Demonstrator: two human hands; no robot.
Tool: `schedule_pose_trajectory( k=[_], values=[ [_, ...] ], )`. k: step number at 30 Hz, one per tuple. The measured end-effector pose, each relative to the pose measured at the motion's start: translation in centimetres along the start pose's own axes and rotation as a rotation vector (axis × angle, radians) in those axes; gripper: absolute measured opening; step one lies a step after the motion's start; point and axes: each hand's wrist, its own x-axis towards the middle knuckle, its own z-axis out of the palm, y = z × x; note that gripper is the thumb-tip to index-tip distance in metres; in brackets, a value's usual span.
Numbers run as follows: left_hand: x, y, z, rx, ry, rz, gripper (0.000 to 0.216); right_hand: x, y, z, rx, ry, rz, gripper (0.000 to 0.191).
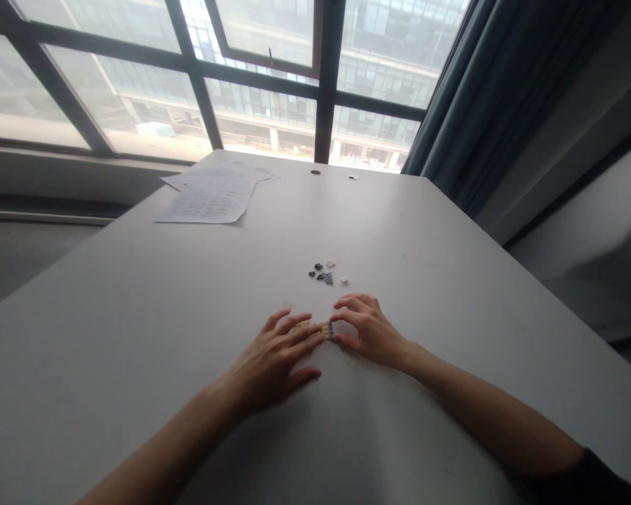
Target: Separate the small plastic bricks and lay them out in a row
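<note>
A small piece of tan and grey building bricks (327, 330) lies on the white table between my hands, studs up. My left hand (282, 354) rests over its left part with fingers stretched and spread, thumb held apart. Those fingers hide some of the tan bricks. At the grey right end, my right hand (367, 330) is curled, with thumb and index finger gripping the edge of the piece. Beyond the hands is a small group of loose bricks: a grey one (328, 278), several black ones (318, 266) and white ones (344, 280).
The white table (425, 421) reaches to a large window (263, 116). Printed papers (210, 196) lie at its far left. Two round cable holes, one a dark hole (315, 172), are near the far edge. A dark curtain (467, 105) hangs at the right.
</note>
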Motion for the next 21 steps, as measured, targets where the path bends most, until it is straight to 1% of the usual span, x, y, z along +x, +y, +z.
schedule_pose_trajectory(
  k=[2,4,7,10,13,21],
  values=[
    [-0.2,-0.3,-0.1,0.021,0.019,0.016,0.044,-0.1,0.2,-0.5,0.004,0.011,0.004,0.027],
    [-0.4,-0.8,-0.4,0.044,0.059,0.028,0.043,-0.2,0.7,-1.4,0.007,0.033,0.013,0.026],
    [-0.9,-1.8,-0.7,0.054,0.173,-0.003,0.037,-0.6,2.3,-2.7,-0.011,0.059,0.04,0.02],
    [-1.2,-2.5,-0.9,0.042,0.283,-0.043,0.03,-1.0,4.0,-3.3,-0.024,0.028,0.026,0.023],
    [-1.1,-2.7,-0.8,0.039,0.329,-0.043,0.025,-0.8,5.0,-3.1,-0.019,-0.018,-0.024,0.025],
    [-1.1,-2.6,-0.7,0.043,0.341,-0.035,0.022,0.6,5.3,-1.7,-0.041,-0.065,-0.133,0.023]
  ],
)
